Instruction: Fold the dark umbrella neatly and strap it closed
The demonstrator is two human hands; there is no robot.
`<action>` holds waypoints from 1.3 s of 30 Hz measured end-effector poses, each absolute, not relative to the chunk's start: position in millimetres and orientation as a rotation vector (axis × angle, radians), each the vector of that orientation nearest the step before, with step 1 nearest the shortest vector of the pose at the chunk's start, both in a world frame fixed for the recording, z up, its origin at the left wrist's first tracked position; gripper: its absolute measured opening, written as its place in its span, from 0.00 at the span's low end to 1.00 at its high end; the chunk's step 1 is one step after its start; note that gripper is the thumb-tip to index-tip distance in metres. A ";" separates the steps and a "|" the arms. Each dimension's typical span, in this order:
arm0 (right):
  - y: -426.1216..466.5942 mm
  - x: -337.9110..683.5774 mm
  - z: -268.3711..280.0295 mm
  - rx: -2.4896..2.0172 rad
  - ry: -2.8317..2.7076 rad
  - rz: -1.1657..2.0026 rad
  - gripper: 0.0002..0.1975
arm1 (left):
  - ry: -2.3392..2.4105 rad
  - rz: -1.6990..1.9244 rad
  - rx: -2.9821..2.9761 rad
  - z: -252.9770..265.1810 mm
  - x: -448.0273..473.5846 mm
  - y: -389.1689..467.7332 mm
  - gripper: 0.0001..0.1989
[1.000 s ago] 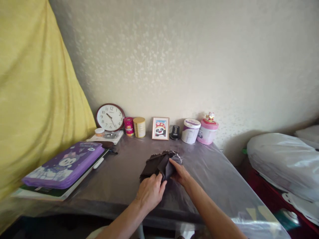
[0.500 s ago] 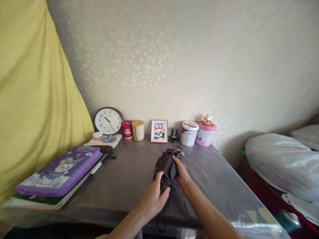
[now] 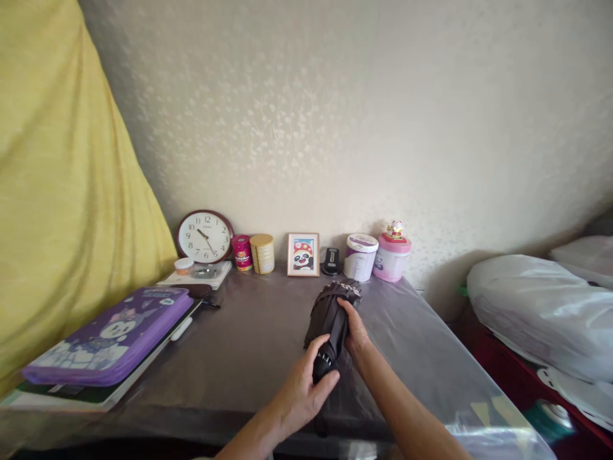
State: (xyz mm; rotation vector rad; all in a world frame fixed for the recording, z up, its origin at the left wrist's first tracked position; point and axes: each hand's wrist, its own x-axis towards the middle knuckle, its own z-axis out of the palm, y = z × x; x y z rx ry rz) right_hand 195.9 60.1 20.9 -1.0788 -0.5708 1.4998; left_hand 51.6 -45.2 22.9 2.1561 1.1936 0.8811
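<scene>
The left hand [image 3: 305, 384] is gripping the black folded umbrella [image 3: 325, 316] at its near, handle end; the right hand [image 3: 354, 329] is clasping its right side, farther along. The long axis is pointing forward, veering slightly right, over the desk [image 3: 249, 358].

1 umbrella [image 3: 322, 322], 1 clock [image 3: 205, 237]

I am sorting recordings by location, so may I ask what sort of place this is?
Probably a room in a home, judging by the round, brown-rimmed white clock, the small, light-framed rectangular panda picture and the hanging yellow cloth.
</scene>
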 end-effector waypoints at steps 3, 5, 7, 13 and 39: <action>59.5 196.7 25.4 -0.972 -0.469 1.593 0.12 | 1.185 0.910 2.158 23.4 51.3 -44.5 0.23; 59.9 195.8 27.1 -0.966 -0.472 1.611 0.12 | 1.294 0.804 2.325 19.3 51.5 -45.7 0.23; 60.7 195.3 27.4 -0.997 -0.486 1.580 0.12 | 1.402 0.649 2.499 14.4 50.8 -47.4 0.24; 59.5 199.9 30.8 -1.002 -0.448 1.562 0.11 | 1.246 0.804 2.193 19.7 47.1 -48.4 0.27; 65.7 210.6 35.6 -1.062 -0.527 1.400 0.10 | 1.525 0.545 2.610 5.5 54.2 -47.1 0.31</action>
